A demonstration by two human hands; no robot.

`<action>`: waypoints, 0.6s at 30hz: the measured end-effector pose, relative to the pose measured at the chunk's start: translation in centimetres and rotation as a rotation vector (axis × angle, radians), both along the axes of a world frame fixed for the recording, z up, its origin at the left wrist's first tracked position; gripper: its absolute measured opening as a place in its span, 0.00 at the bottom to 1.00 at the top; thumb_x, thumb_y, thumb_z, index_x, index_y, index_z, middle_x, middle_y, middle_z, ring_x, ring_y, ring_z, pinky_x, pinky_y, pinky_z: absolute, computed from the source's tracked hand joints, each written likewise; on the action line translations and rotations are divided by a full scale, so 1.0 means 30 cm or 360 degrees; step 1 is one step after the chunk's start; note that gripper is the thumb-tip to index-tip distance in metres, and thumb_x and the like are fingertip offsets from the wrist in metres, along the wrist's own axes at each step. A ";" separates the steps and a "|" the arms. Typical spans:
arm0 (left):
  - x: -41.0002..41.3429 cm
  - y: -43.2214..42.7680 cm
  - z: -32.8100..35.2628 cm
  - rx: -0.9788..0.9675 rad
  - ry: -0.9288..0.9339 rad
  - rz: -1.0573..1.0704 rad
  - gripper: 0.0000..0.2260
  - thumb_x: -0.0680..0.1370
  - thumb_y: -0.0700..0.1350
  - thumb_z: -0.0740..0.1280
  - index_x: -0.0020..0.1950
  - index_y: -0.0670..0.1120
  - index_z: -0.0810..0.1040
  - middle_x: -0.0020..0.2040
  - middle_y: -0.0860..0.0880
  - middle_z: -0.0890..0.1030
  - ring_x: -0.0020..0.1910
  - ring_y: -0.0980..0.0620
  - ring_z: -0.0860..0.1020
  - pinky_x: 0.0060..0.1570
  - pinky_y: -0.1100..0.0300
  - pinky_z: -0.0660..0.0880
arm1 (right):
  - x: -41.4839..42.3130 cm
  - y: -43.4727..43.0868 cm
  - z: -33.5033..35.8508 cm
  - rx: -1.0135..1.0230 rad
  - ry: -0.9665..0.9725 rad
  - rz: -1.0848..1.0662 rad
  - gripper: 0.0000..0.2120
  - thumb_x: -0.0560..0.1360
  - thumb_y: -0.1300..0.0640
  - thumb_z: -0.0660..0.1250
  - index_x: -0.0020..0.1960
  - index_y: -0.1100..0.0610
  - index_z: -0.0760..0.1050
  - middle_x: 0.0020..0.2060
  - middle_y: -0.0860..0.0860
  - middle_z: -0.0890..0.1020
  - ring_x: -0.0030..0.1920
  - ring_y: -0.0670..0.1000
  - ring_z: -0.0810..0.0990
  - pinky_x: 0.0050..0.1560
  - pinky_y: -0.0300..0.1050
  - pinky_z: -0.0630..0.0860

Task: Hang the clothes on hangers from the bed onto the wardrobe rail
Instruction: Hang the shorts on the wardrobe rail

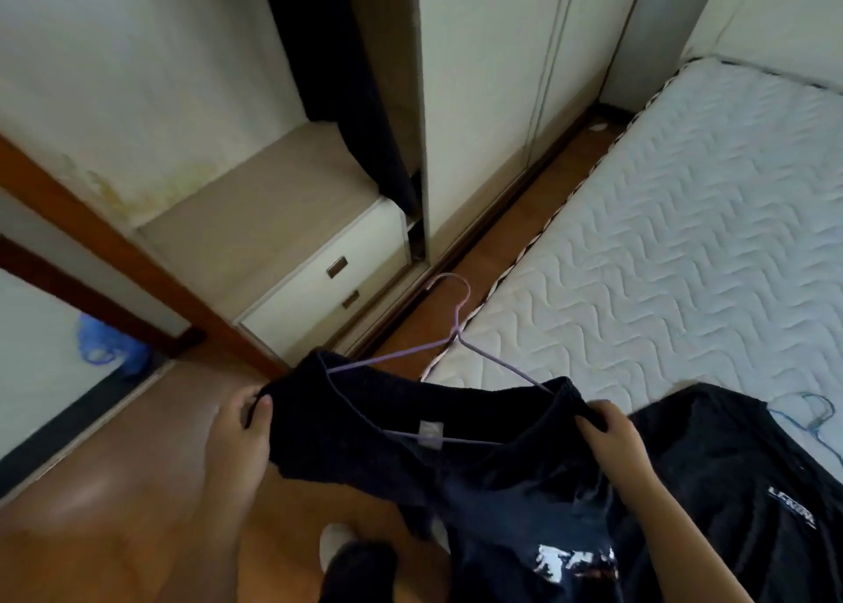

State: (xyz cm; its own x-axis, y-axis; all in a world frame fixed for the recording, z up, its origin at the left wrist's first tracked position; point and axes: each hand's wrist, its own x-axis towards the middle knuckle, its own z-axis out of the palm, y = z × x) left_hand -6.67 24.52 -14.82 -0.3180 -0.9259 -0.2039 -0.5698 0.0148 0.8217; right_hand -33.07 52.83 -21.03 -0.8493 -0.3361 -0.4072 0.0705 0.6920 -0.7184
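Both my left hand [244, 424] and right hand [609, 429] pinched the limp dark garment [365, 447] at its shoulders. I judged the stiff purple hanger [456, 331] the surer hold.

Wardrobe [479, 100] left, bed [684, 214] right; shirt [365, 438] on hanger [456, 334] before both; second garment [730, 465] on bed.

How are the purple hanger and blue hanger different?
The purple hanger sits inside the dark shirt the left hand and right hand hold up; the blue hanger lies on the mattress. The purple hanger shows its whole hook; the blue hanger is partly hidden by a black garment. Both look thin.
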 end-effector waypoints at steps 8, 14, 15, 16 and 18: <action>0.278 -0.327 0.090 -0.0175 0.0006 0.0232 0.09 0.79 0.46 0.57 0.55 0.45 0.72 0.51 0.43 0.77 0.53 0.42 0.75 0.53 0.46 0.70 | 0.145 -0.507 0.150 -0.0065 0.0217 0.0209 0.05 0.73 0.63 0.63 0.48 0.55 0.72 0.43 0.54 0.77 0.46 0.55 0.74 0.47 0.46 0.67; 0.405 -0.584 0.174 -0.0366 0.0116 0.0177 0.07 0.79 0.42 0.57 0.55 0.44 0.72 0.50 0.48 0.76 0.51 0.49 0.73 0.48 0.56 0.65 | 0.267 -0.829 0.268 -0.0183 0.0371 0.0146 0.07 0.74 0.63 0.62 0.51 0.58 0.73 0.44 0.55 0.76 0.46 0.54 0.73 0.47 0.47 0.68; 0.419 -0.614 0.188 -0.0400 0.0132 0.0175 0.08 0.79 0.42 0.58 0.56 0.44 0.72 0.50 0.49 0.75 0.50 0.51 0.72 0.48 0.57 0.64 | 0.278 -0.866 0.286 -0.0182 0.0395 0.0121 0.07 0.74 0.63 0.63 0.52 0.59 0.74 0.44 0.56 0.76 0.46 0.56 0.74 0.48 0.50 0.70; 0.432 -0.641 0.199 -0.0438 0.0148 0.0175 0.08 0.79 0.42 0.58 0.56 0.44 0.72 0.50 0.49 0.75 0.50 0.51 0.72 0.48 0.57 0.64 | 0.287 -0.898 0.306 -0.0188 0.0414 0.0098 0.08 0.74 0.63 0.62 0.52 0.61 0.74 0.44 0.56 0.76 0.46 0.57 0.75 0.49 0.51 0.71; 0.448 -0.678 0.221 -0.0522 0.0209 0.0157 0.08 0.79 0.43 0.58 0.56 0.44 0.72 0.49 0.50 0.75 0.49 0.50 0.73 0.49 0.57 0.65 | 0.298 -0.946 0.353 -0.0247 0.0446 0.0069 0.07 0.74 0.64 0.62 0.52 0.62 0.74 0.43 0.57 0.76 0.45 0.57 0.74 0.46 0.49 0.70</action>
State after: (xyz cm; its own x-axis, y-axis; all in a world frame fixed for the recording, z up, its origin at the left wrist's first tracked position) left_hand 6.77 4.19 -8.19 -0.2276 -0.9629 0.1453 -0.4716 0.2396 0.8487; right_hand -24.13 24.43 -10.45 -0.9045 -0.4144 -0.1006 -0.1722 0.5708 -0.8028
